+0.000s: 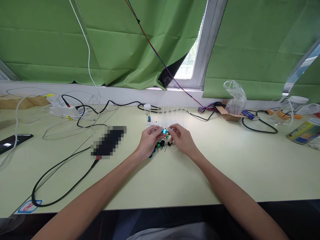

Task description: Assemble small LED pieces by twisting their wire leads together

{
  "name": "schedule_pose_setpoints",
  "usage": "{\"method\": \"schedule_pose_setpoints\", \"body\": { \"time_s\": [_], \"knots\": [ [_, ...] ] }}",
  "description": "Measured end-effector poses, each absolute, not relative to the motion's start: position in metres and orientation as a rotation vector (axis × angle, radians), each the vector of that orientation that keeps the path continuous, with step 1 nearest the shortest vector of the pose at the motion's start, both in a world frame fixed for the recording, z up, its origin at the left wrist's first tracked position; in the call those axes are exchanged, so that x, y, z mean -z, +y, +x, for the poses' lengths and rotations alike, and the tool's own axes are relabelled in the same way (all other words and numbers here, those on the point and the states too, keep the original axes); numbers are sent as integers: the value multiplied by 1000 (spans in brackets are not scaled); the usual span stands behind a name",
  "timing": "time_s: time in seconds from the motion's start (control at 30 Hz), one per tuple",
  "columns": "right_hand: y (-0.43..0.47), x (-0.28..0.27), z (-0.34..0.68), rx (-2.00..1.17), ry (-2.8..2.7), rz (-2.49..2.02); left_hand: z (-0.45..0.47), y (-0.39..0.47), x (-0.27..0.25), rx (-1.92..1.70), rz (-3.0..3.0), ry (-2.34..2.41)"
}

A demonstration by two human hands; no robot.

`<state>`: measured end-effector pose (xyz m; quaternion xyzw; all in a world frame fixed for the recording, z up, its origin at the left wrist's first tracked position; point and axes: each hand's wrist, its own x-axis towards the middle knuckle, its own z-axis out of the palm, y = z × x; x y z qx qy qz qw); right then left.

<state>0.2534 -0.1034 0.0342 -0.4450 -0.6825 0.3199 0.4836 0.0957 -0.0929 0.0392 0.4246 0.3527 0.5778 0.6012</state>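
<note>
My left hand [149,139] and my right hand [184,137] meet near the middle of the table, fingertips pinched on either side of a small bright blue part [164,131]. Its exact kind is too small to make out. Just below my fingers lies a small heap of loose parts [162,144], black, green and metallic, some with thin pins or stems. Beside my left wrist are dark blue pieces [151,154], partly hidden by the hand. Behind my hands stands a row of clear, see-through containers [173,115].
A small clear jar with blue contents [149,117] stands behind my left hand. Leftward lie a blurred-out dark device [110,141] on a black cable [63,160], a phone [15,141] and a white power strip [63,111]. At right are a cardboard box [228,114] and plastic jars [305,131].
</note>
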Motion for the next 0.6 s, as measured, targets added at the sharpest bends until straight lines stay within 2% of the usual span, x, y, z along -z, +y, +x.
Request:
{"method": "schedule_pose_setpoints", "body": {
  "time_s": [0.6],
  "knots": [
    [-102,-32,253,-797,-1672,-1063,95,-94,-40,-1302,1013,840]
  ]
}}
